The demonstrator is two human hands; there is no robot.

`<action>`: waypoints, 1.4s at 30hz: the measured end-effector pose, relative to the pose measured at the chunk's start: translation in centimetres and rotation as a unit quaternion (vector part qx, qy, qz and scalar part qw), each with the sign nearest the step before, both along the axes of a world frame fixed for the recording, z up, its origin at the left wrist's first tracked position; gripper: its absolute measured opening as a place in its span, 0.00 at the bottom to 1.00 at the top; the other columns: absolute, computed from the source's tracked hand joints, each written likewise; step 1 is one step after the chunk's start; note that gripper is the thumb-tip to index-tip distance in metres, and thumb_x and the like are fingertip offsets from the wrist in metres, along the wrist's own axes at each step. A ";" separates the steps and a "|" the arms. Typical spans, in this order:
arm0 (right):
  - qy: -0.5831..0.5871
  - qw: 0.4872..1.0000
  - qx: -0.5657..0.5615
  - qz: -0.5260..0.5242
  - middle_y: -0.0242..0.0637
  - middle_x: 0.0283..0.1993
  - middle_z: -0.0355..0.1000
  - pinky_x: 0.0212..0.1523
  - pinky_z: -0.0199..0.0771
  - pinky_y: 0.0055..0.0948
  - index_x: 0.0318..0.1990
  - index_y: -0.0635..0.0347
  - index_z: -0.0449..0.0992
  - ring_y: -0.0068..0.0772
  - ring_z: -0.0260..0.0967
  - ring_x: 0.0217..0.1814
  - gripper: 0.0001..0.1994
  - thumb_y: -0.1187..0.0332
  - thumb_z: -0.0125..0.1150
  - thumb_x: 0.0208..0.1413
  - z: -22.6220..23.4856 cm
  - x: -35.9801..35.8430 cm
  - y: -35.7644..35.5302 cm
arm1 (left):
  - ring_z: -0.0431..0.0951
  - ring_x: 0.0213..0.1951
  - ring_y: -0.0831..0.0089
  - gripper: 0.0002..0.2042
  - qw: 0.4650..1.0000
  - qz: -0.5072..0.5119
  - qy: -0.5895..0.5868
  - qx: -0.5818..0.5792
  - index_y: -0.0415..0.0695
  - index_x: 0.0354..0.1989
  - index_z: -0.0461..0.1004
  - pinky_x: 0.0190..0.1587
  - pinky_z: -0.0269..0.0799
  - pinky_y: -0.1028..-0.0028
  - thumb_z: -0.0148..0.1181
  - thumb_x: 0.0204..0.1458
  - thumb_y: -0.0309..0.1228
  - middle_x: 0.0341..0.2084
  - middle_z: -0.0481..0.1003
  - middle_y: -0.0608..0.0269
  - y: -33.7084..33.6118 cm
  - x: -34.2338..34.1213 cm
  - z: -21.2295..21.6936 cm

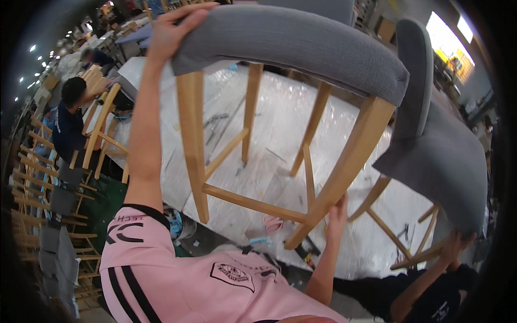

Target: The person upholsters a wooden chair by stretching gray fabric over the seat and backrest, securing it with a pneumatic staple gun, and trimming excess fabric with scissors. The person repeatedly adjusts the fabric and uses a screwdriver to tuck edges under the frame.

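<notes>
A chair with a grey fabric seat [291, 40] and pale wooden legs [350, 161] stands in front of me at the table's near side. My left hand [175, 29] grips the seat's upper left corner, fingers over the fabric. Low on the right, my right hand [337, 212] is closed at the near right leg; that leg hides part of its fingers. Crossbars [253, 203] join the legs. Beneath the chair lies a table [226, 107] covered in clear plastic film.
Another grey chair [447, 145] stands at right, with a co-worker's hand [458, 245] on it. Pink-handled scissors [273, 223] and a dark tool [308, 253] lie near the table's front edge. At left, a person [70, 118] works beside several stacked chairs [56, 247].
</notes>
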State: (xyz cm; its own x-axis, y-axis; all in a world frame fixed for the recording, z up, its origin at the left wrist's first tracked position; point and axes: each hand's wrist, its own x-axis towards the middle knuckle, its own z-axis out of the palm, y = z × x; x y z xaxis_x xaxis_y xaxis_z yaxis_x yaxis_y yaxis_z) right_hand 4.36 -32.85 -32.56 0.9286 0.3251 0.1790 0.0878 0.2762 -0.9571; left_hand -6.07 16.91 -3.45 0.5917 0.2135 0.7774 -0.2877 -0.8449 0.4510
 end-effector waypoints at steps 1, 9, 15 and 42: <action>-0.034 0.998 -0.050 -0.009 0.39 0.50 0.78 0.55 0.75 0.33 0.54 0.65 0.76 0.32 0.75 0.53 0.15 0.71 0.62 0.60 1.7 -0.3 1.9 | 0.78 0.56 0.74 0.17 1.000 0.007 0.005 0.000 0.44 0.56 0.82 0.62 0.68 0.72 0.60 0.65 0.39 0.53 0.82 0.63 -0.3 -1.3 -0.5; -0.073 0.986 -0.146 0.041 0.33 0.28 0.76 0.32 0.75 0.26 0.36 0.66 0.78 0.23 0.74 0.28 0.08 0.77 0.70 0.49 1.4 -2.7 1.5 | 0.77 0.60 0.60 0.21 0.973 0.151 -0.160 -0.069 0.39 0.60 0.77 0.67 0.66 0.62 0.57 0.65 0.40 0.56 0.79 0.50 -7.3 -14.1 -4.8; -0.098 0.976 -0.173 0.085 0.32 0.29 0.77 0.34 0.75 0.26 0.37 0.64 0.76 0.20 0.73 0.30 0.12 0.76 0.70 0.44 2.9 2.6 3.4 | 0.70 0.66 0.48 0.42 0.842 0.278 -0.254 -0.387 0.46 0.74 0.57 0.67 0.66 0.55 0.37 0.64 0.68 0.67 0.67 0.42 -13.1 -15.1 -14.4; -0.280 0.943 -0.179 -0.002 0.39 0.37 0.81 0.45 0.74 0.33 0.49 0.60 0.80 0.34 0.76 0.40 0.29 0.42 0.73 0.53 3.7 25.7 17.6 | 0.81 0.30 0.64 0.42 0.882 0.176 -0.174 -0.401 0.35 0.41 0.73 0.37 0.78 0.67 0.39 0.61 0.72 0.30 0.77 0.55 -23.4 -4.3 -15.7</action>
State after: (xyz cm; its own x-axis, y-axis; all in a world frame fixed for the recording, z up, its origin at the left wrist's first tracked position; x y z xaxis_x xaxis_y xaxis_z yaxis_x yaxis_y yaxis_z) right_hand 30.02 -15.26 -28.83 0.7226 0.4541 0.5212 0.6076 -0.0578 -0.7921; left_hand -10.32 -6.51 -19.15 0.1346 0.9004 0.4138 -0.3107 -0.3581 0.8804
